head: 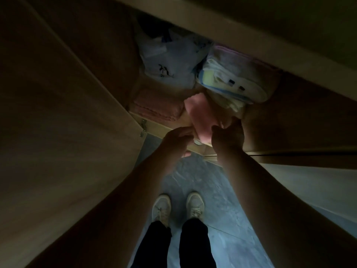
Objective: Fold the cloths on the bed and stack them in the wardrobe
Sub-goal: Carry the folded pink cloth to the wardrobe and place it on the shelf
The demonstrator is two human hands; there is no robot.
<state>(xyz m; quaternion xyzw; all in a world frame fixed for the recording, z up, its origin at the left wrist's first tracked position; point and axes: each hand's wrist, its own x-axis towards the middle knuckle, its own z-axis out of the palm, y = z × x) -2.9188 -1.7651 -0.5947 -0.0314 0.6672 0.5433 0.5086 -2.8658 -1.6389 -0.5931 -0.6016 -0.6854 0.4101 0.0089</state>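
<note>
A folded pink cloth lies at the front edge of a dim wardrobe shelf, partly over the edge. My left hand holds its near left end from below. My right hand grips its near right end, fingers curled over it. Left of it on the shelf lies another folded pink cloth. Behind and to the right sits a stack of folded pale cloths in white, blue and yellow.
A white plastic bag with dark print sits at the back of the shelf. The open wardrobe door stands on the left. A shelf board hangs above. My white shoes stand on grey floor below.
</note>
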